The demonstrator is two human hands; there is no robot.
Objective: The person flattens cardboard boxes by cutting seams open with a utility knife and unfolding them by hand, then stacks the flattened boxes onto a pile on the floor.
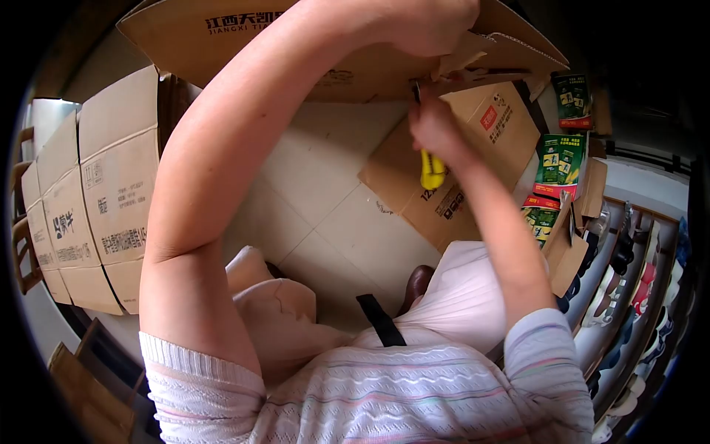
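Observation:
My right hand (436, 133) is closed round a utility knife with a yellow handle (432, 172); the handle's end sticks out below the fist, and its other end points up at the cardboard. A large brown cardboard sheet or opened box (370, 70) with printed Chinese text spans the top of the view. My left hand (444, 26) is bent over at this cardboard's upper right part, near a torn, ragged edge; its fingers are hidden. Just below my right hand, another brown carton piece (462, 170) with a red label lies on the floor.
Folded printed cartons (96, 192) stand at the left. On the right are green and red packages (560, 164) and a rack of shoes (629, 296). Pale floor tiles (318, 177) show in the middle. A dark red shoe (419, 285) is below, by the pink-clad legs.

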